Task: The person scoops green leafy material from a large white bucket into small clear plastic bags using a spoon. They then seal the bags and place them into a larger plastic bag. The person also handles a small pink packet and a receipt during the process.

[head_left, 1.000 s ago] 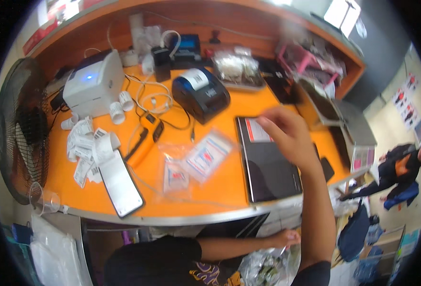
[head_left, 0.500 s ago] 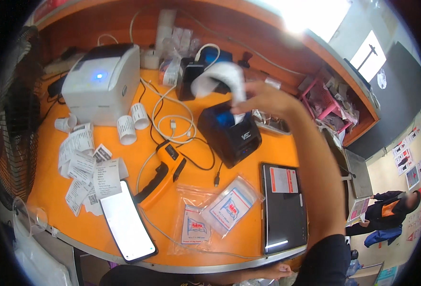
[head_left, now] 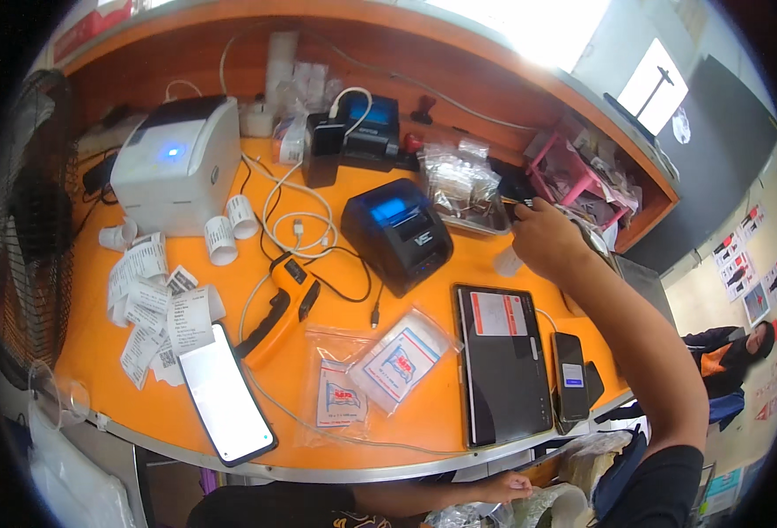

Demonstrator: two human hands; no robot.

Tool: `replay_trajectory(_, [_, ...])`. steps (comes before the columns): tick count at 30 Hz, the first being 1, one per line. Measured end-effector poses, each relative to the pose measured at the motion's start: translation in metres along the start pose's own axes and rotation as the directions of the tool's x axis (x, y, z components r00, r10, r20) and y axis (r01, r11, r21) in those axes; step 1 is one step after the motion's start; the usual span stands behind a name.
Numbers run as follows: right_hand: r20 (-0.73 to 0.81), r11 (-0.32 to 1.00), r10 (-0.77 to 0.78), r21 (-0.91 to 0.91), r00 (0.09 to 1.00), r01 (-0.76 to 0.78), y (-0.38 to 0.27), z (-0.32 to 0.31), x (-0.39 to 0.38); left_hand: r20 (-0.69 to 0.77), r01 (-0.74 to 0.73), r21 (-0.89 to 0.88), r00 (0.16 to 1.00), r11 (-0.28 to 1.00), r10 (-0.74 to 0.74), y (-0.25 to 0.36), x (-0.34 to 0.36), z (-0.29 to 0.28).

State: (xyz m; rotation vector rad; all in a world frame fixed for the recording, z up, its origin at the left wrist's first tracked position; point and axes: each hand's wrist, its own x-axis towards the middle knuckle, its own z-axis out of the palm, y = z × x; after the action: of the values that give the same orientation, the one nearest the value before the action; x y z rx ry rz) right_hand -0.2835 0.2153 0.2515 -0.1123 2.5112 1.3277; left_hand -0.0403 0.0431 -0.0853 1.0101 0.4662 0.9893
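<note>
Beside the right edge of a metal tray [head_left: 481, 222] of clear plastic packets, my right hand [head_left: 548, 244] is closed with its fingers bent. A white paper strip [head_left: 507, 261] hangs below it, mostly hidden by the hand. A dark slim item shows near the fingertips, too small to name. To the left stands a black receipt printer [head_left: 399, 236] with a blue-lit top. My left hand [head_left: 504, 487] is low in front of the desk edge, its fingers curled with nothing seen in them, above clear plastic bags.
On the orange desk lie a black tablet [head_left: 504, 378], two phones [head_left: 228, 400], clear bags of labels [head_left: 401, 363], an orange-black scanner [head_left: 281, 304] and loose receipts [head_left: 151, 299]. A white label printer [head_left: 177, 167] stands back left, a pink basket [head_left: 573, 176] back right. Another person [head_left: 731, 352] stands beyond.
My right hand has moved right, away from the receipt printer, and the curled paper strip has left the printer's top. The phones right of the tablet are now uncovered.
</note>
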Motion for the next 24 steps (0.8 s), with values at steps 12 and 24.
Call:
replay_trajectory(12, [0.464,-0.689,0.673,0.678,0.577,0.258,-0.170,0.037,-0.318,-0.387,-0.458,0.233,0.765,0.858,0.514,0.108,-0.010,0.024])
replay_trajectory(24, [0.688,-0.694,0.700,0.593,0.190,0.408,-0.344,0.052,-0.483,0.143,-0.342,0.573,0.937,0.745,0.320,0.069,0.076,0.154])
